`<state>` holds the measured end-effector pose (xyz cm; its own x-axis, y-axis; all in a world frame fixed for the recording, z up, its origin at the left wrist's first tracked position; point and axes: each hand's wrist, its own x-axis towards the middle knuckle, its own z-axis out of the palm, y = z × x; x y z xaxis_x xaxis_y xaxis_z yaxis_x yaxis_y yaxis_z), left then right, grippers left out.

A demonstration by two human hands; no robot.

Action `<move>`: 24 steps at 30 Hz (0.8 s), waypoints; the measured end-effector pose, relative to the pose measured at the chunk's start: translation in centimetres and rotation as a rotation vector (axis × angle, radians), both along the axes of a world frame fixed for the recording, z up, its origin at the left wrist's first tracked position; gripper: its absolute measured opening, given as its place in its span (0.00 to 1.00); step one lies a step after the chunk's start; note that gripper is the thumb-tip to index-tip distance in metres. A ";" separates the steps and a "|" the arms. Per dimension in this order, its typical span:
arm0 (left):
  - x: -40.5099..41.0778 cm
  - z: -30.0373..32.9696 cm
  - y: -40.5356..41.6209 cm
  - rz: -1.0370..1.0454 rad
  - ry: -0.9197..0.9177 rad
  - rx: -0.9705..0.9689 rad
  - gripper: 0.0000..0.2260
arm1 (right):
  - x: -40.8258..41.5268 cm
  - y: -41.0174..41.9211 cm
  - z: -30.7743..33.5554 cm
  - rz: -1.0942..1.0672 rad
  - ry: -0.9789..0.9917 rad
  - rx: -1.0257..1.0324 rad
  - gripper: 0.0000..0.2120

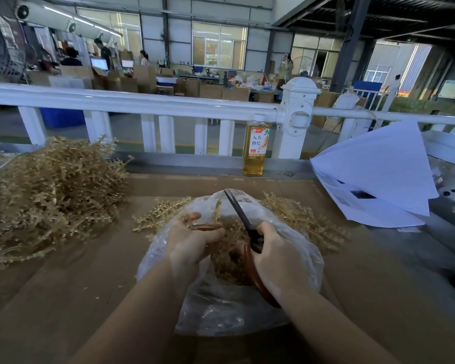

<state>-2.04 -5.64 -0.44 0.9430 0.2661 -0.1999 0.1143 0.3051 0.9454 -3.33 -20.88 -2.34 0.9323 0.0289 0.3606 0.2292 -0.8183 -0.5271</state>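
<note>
While the right hand (276, 256) is holding the scissors (241, 214) with its grip wrapped tightly around the reddish handles, the dark blades are pointing up and away over the clear plastic bag (221, 311). The left hand (192, 237) is keeping a narrow, curled grip on golden sprigs (217, 210) at the bag's mouth. The bag is lying on the tabletop (63, 298), and a big heap (50, 185) is sitting well left of the bag.

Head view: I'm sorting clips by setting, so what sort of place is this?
Probably a factory packing hall: stacked cardboard boxes behind the white railing, workers at computer screens, and a heap of golden sprigs on the workbench.
</note>
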 end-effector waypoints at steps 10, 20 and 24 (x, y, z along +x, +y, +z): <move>-0.1 0.4 -0.6 -0.197 0.075 -0.226 0.06 | 0.1 -0.2 0.0 0.014 0.006 0.018 0.10; 0.8 -0.8 -0.7 -0.105 0.065 -0.495 0.04 | -0.1 -0.2 0.1 0.019 -0.006 -0.024 0.10; 0.5 -1.0 -0.8 -0.163 0.023 -0.500 0.08 | -0.2 -0.2 0.1 0.022 -0.012 -0.029 0.10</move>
<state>-1.56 -6.42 -1.48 0.9580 -0.0167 -0.2863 0.2171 0.6947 0.6858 -3.57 -21.06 -2.29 0.9268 0.0596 0.3707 0.2534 -0.8279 -0.5004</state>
